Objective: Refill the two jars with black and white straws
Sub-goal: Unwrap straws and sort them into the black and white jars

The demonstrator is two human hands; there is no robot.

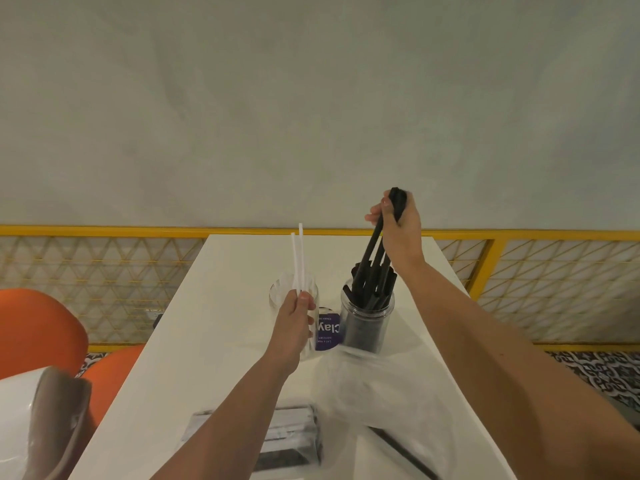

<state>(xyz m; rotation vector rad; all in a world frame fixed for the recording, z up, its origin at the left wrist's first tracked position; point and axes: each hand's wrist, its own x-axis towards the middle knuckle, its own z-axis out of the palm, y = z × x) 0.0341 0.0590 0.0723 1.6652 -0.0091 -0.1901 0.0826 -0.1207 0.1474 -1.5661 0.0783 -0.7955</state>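
Two clear jars stand in the middle of the white table [214,341]. The left jar [277,296] is partly hidden behind my left hand [294,323], which pinches two white straws [298,258] upright over it. The right jar [367,318] holds several black straws. My right hand [398,223] grips a bunch of black straws [375,251] near their top ends, with their lower ends inside that jar.
A purple card [327,332] stands between the jars. A clear plastic bag [381,393] and a packet of wrapped straws [287,438] lie at the near edge. Orange chairs [41,334] stand on the left. A yellow railing [104,232] runs behind the table.
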